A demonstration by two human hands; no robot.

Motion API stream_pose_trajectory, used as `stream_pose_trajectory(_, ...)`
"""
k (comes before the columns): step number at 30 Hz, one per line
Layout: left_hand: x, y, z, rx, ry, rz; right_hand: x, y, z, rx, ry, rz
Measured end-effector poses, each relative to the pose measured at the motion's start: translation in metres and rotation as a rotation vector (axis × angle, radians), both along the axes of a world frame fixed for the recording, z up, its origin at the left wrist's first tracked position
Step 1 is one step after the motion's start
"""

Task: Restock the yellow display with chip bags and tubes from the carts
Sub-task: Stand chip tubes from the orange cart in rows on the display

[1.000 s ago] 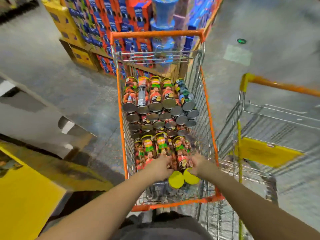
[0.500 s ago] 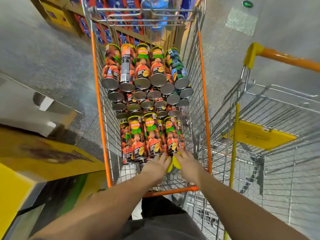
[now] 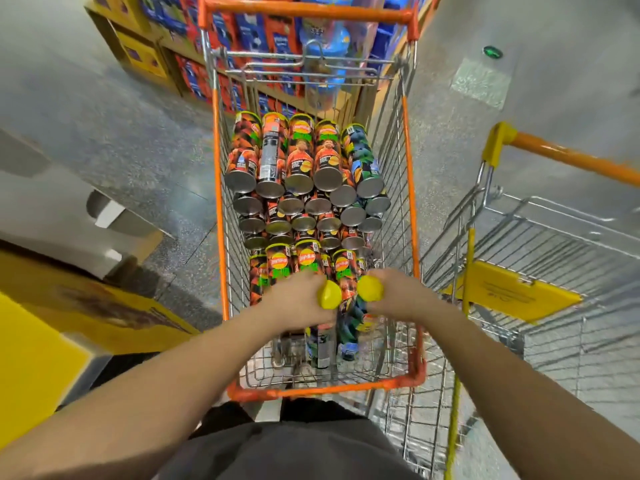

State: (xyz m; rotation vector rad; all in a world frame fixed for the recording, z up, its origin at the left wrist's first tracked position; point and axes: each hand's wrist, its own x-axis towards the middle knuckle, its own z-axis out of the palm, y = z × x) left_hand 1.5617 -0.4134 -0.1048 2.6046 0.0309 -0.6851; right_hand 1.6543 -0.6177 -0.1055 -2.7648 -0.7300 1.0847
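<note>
Yellow display (image 3: pixel 38 362) at near left; orange-rimmed cart (image 3: pixel 329 388) in the centre with chip tubes (image 3: pixel 298 157) stacked lying down at its far end and middle. Left hand (image 3: pixel 298 301) is closed around one yellow-lidded tube (image 3: pixel 329 295), right hand (image 3: pixel 403 294) closed around another, both apparently lifted over the near stack. Yellow-handled cart (image 3: pixel 554 271) on the right.

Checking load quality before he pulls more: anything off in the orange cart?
Mostly tidy. In the orange cart, one tube in the top far row lies barcode side up, unlike its neighbours. Each hand, left hand and right hand, grips a yellow-capped tube.
</note>
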Motion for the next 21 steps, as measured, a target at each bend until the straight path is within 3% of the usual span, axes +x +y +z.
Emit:
stream_pose_trajectory(10,-0.001,0.113,0.150,-0.023,-0.269,0.369,0.050,0.098,0.171,0.136,-0.257,0.170)
stream_pose_trajectory(16,-0.061,0.202,0.196,0.104,-0.378,0.643,0.019,0.204,0.237,0.187,-0.352,0.375)
stream_pose_trajectory(21,-0.140,0.273,0.214,0.266,-0.394,0.952,-0.032,0.308,0.255,0.258,-0.373,0.571)
